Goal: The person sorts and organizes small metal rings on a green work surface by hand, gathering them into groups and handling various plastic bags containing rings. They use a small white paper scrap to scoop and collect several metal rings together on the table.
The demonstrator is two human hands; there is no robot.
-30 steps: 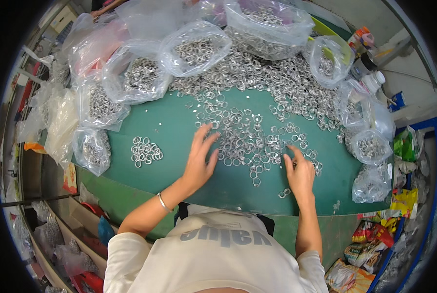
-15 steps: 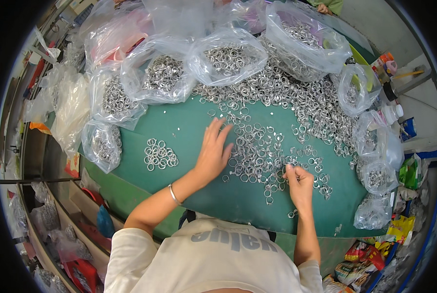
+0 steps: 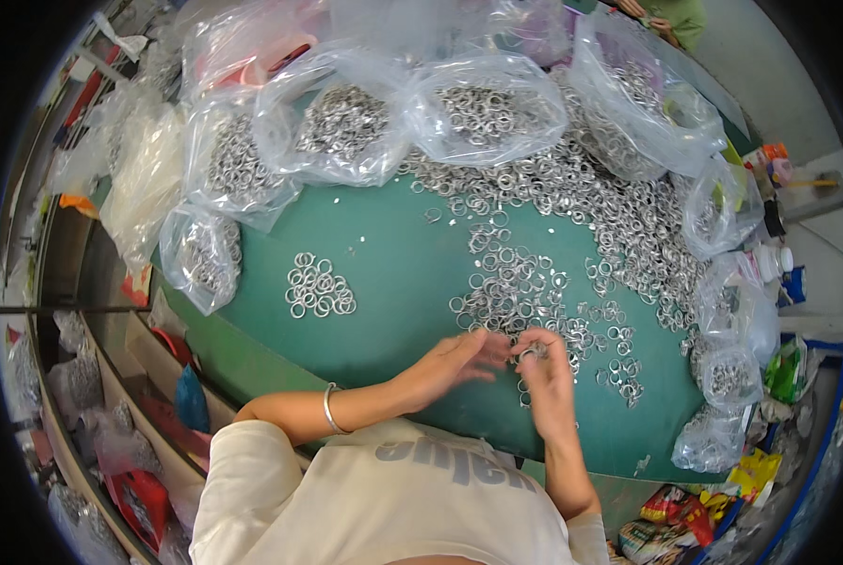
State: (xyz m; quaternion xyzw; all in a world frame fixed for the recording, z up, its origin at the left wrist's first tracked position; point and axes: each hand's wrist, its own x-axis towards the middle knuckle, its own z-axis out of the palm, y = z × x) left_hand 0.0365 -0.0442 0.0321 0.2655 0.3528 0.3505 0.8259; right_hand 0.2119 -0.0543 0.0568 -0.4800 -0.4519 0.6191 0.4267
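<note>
Toward the near edge of the green tabletop [image 3: 393,254], right of its middle, both hands meet above the surface. The right hand [image 3: 544,372] is bent into a pinch, thumb and fingers closed on at least one silver ring [image 3: 534,351]; the exact count cannot be told. The left hand [image 3: 454,367], with a bangle [image 3: 329,410] at its wrist, reaches across with fingers extended and partly parted, the tips close by the pinch; blur hides whether it has hold of anything.

Just beyond the hands lie scattered rings [image 3: 511,292], thinning out toward the right. Nearer the left edge sits a small group of rings [image 3: 321,285], with open green surface between it and the scatter, and more running from it to the near edge. Another open strip reaches from the right hand's side to the near right corner, where a knotted-looking bag [image 3: 709,443] stands at the edge.

Along the far side, a dense heap of rings [image 3: 619,217] curves toward the right edge. Open plastic bags [image 3: 486,113] of rings crowd the far edge, and a smaller bag [image 3: 201,256] stands by the left edge.
</note>
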